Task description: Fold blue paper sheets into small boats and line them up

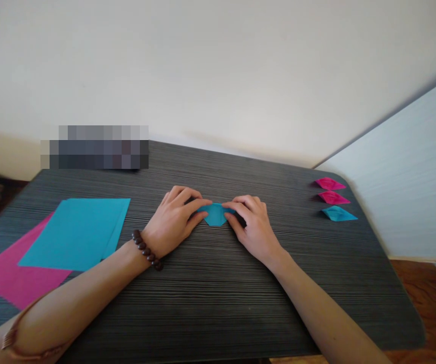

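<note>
A small folded piece of blue paper (215, 216) lies near the middle of the dark table, its lower corners angled. My left hand (176, 215) pinches its left end between thumb and fingers. At the right end, my right hand (250, 220) grips the paper the same way. Both ends are partly covered by my fingers. A bracelet of dark beads (146, 250) circles my left wrist.
Blue paper sheets (79, 232) overlap pink paper (20, 278) at the left. Two folded pink paper boats (331, 183) and a blue one (339, 213) sit at the right. The table (218, 313) meets a wall behind; a blurred-out object (100, 151) stands back left.
</note>
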The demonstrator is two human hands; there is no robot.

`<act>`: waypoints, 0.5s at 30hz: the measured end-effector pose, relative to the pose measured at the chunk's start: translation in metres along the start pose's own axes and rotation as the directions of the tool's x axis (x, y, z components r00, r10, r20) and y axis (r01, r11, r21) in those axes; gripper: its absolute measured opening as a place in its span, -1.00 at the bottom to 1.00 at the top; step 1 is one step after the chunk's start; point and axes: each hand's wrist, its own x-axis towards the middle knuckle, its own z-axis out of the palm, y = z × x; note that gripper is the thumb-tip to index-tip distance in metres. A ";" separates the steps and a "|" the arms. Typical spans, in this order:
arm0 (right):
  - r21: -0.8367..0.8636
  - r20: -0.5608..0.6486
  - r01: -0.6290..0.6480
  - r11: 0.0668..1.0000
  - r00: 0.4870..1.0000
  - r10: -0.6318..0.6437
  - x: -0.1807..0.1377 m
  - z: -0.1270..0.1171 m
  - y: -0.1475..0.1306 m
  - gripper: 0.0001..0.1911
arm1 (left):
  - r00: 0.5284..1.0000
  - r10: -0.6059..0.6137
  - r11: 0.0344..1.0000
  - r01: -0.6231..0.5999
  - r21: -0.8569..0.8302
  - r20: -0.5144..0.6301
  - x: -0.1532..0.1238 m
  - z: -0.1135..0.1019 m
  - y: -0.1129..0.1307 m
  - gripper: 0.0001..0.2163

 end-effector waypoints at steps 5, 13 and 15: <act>0.047 0.019 0.028 0.999 0.999 -0.029 0.003 0.000 0.002 -0.84 | 1.000 0.027 0.998 -0.027 -0.049 -0.008 0.001 0.000 -0.003 -0.77; -0.133 0.041 0.119 0.984 0.993 -0.114 0.001 -0.003 -0.001 -0.75 | 0.983 0.181 0.973 -0.178 0.143 -0.006 -0.001 -0.004 -0.004 -0.79; -0.200 0.051 0.153 0.968 0.988 -0.145 -0.001 -0.004 -0.002 -0.75 | 0.979 0.202 0.960 -0.200 0.197 0.009 -0.001 -0.007 -0.001 -0.80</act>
